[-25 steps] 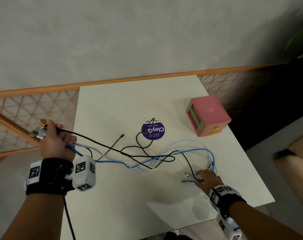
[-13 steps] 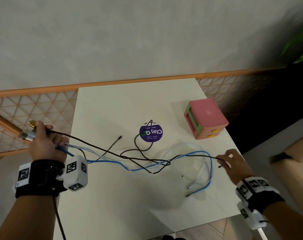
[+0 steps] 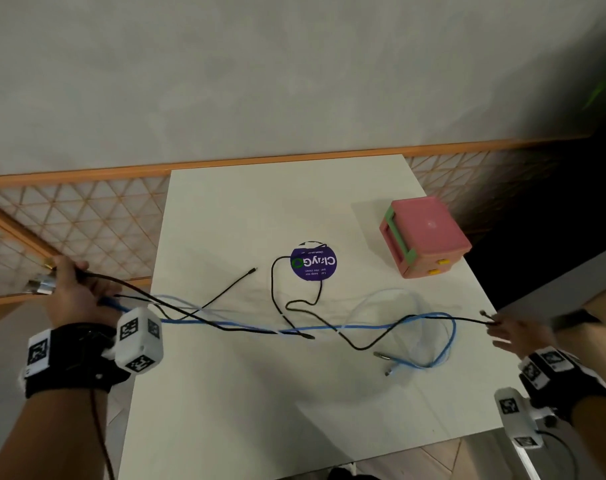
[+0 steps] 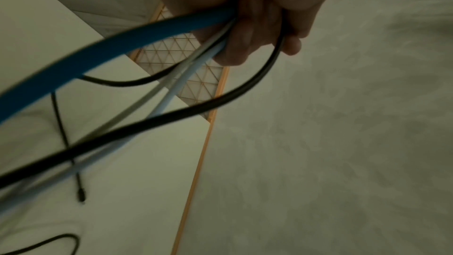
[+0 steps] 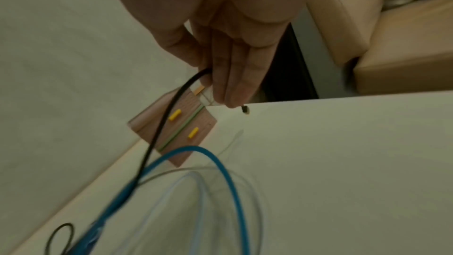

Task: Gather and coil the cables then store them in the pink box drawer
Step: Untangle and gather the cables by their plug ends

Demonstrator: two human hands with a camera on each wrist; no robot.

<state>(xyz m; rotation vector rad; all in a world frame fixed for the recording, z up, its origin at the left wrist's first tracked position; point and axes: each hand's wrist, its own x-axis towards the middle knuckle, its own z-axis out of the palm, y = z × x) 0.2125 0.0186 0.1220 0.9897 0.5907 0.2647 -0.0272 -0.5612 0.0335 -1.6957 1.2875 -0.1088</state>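
Head view: my left hand point(image 3: 73, 295) sits off the tabletop's point(image 3: 260, 410) left edge, fingers curled tight round a bundle of cable ends, with metal plugs point(image 3: 40, 285) sticking out past the knuckles. Left wrist view confirms the fist closed on a blue cable point(image 4: 102, 49), a pale white cable point(image 4: 181, 82) and black cable point(image 4: 245, 88). My right hand point(image 3: 517, 336) hangs off the right edge, thumb and fingertips pinching the far end of a thin black cable point(image 3: 433, 318), its small plug point(image 5: 244, 108) poking out just past the fingertips; the other fingers are fairly straight. That black cable runs up off the tabletop between both hands. The blue cable point(image 3: 329, 328) stretches from the left hand toward the right and loops back near the right hand, plug end point(image 3: 386, 372) lying on the tabletop. White cable point(image 3: 391, 296) loops faintly beside it. Pink box point(image 3: 424, 235) stands ahead of the right hand, apart from the cables, both yellow-knobbed drawers pushed in. Purple round sticker point(image 3: 313, 260) lies between the hands, farther out.
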